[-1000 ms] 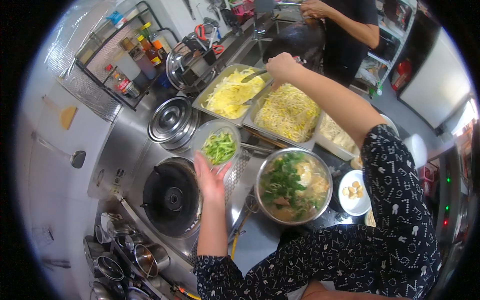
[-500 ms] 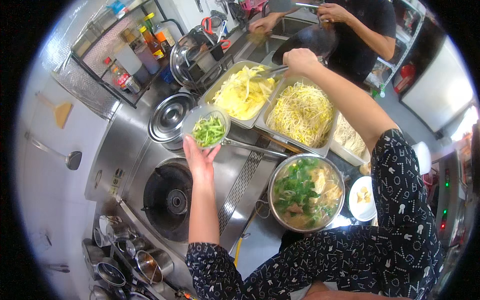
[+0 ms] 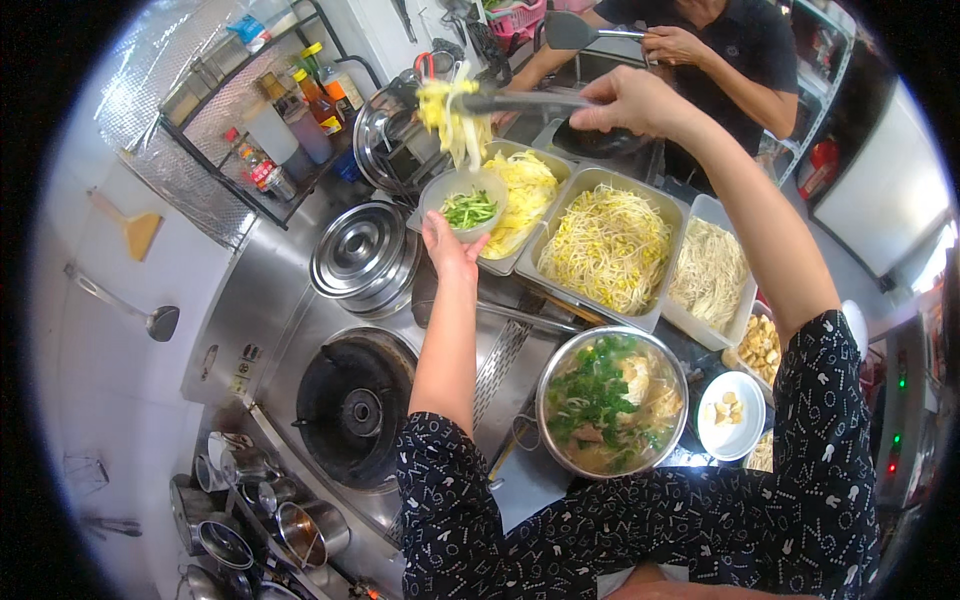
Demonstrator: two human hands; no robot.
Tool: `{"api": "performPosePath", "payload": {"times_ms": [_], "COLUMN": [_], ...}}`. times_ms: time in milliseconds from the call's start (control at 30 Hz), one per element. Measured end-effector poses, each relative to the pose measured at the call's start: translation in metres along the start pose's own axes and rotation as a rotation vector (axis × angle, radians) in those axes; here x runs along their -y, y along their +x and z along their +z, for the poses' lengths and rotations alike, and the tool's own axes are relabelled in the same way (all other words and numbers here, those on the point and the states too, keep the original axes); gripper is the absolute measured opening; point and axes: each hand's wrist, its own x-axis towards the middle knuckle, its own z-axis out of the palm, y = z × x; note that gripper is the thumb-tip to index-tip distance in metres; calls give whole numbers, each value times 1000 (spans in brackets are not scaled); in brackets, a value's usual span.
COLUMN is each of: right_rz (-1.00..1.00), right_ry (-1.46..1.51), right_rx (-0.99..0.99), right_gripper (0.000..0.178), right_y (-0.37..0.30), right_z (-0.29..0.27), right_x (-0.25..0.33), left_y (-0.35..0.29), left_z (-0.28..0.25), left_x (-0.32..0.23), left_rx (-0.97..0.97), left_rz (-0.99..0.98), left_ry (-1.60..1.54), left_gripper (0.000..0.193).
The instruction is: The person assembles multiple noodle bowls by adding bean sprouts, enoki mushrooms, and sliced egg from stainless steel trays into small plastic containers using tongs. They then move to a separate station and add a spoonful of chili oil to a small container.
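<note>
Plainly, a steel tabletop (image 3: 288, 308) stands near a white wall (image 3: 125, 395); right grip (image 3: 632, 103) clasps tongs (image 3: 528, 102) pointing left, long axis crosswise; left grip (image 3: 455, 256) cups a bowl (image 3: 433, 197).

White letters, numerals and small rabbit figures covered the person's black shirt (image 3: 660, 515), dark markings (image 3: 249, 352) stood on a steel panel (image 3: 255, 295), and labels (image 3: 331, 124) on the bottles (image 3: 314, 100) were too small to read.
</note>
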Motion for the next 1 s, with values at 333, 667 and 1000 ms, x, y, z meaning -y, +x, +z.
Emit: {"api": "performPosePath", "payload": {"times_ms": [333, 667, 1000], "right_rz": [-31, -153, -104], "right_ry": [-464, -557, -628], "right_rx": [171, 105, 145], "right_gripper": [57, 54, 48], "right_y": [16, -8, -25], "right_z": [52, 43, 46], "right_x": [15, 51, 55], "left_y": [-12, -34, -49], "left_z": [-11, -5, -1], "left_x": [1, -4, -10], "left_rx": [77, 105, 92], "left_rz": [-11, -93, -22], "left_ry": [-19, -6, 85], "left_gripper": [67, 64, 61]}}
